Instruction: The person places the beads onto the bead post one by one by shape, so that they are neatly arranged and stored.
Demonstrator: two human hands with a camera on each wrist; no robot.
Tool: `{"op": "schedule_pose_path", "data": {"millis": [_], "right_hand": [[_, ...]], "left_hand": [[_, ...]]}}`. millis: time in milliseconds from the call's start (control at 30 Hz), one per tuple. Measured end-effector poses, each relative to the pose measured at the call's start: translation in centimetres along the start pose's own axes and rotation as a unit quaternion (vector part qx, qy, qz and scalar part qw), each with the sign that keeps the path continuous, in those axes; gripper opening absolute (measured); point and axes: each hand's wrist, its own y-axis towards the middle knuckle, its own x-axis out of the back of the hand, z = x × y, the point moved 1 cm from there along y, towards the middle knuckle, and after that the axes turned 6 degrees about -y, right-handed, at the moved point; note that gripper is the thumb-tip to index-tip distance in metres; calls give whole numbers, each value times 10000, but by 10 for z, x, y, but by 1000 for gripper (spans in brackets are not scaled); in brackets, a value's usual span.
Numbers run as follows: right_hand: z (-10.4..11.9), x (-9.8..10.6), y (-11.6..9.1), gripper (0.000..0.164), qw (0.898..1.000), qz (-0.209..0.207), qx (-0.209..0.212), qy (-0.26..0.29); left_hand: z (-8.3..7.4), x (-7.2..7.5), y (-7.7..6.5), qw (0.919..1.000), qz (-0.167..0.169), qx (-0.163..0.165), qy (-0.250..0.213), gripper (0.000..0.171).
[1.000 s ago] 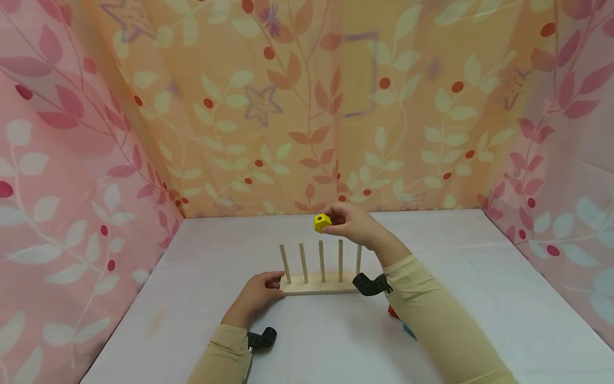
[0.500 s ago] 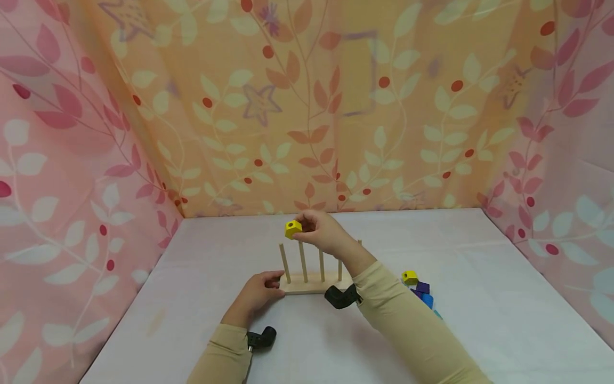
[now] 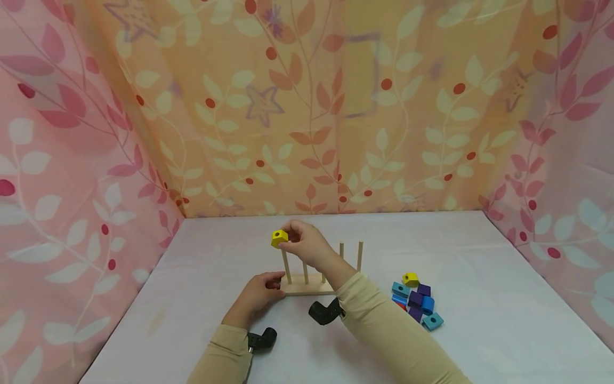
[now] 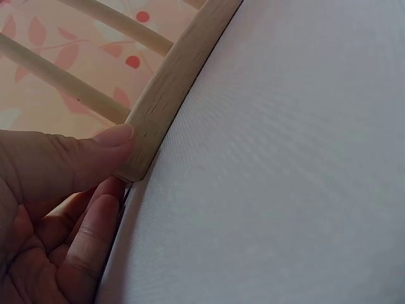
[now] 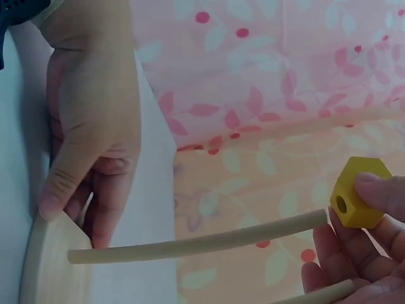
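A yellow block [image 3: 279, 239] with a hole through it is pinched between thumb and fingers of my right hand [image 3: 310, 248]. It sits right at the top of the leftmost peg [image 3: 286, 268] of a wooden peg stand [image 3: 307, 288]. In the right wrist view the hole in the yellow block [image 5: 362, 193] shows beside the tip of the peg [image 5: 202, 246]. My left hand [image 3: 259, 293] grips the left end of the stand's base; in the left wrist view its thumb lies on the base [image 4: 168, 95]. The visible pegs carry no blocks.
Right of the stand lies a pile of loose blocks: another yellow block [image 3: 410, 279], purple blocks [image 3: 415, 299], a blue block [image 3: 427, 305] and teal blocks [image 3: 433, 321], with some red showing. A white cloth [image 3: 479, 256] covers the table; patterned curtains surround it.
My right hand has carried the yellow block leftward and slightly down, from above the middle peg to the leftmost one. The block pile has come into view. The left hand stays put.
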Motion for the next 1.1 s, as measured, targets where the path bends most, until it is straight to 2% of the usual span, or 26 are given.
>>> {"op": "schedule_pose_path", "data": {"millis": [333, 533, 767, 900, 1100], "right_hand": [[-7, -9, 0, 20, 9994, -277, -112, 179], [-15, -14, -1, 20, 9981, -402, -359, 292], [-19, -20, -5, 32, 9957, -618, -437, 526], [-20, -23, -8, 39, 9948, -700, -380, 633], [-29, -29, -12, 42, 9930, -750, -575, 711]], "left_hand": [[3, -1, 0, 10000, -28, 65, -41, 51], [3, -1, 0, 9999, -32, 151, 60, 51], [3, -1, 0, 9999, -4, -64, 115, 51], [2, 0, 0, 9999, -1, -121, 19, 51], [1, 0, 0, 9999, -16, -113, 44, 52]]}}
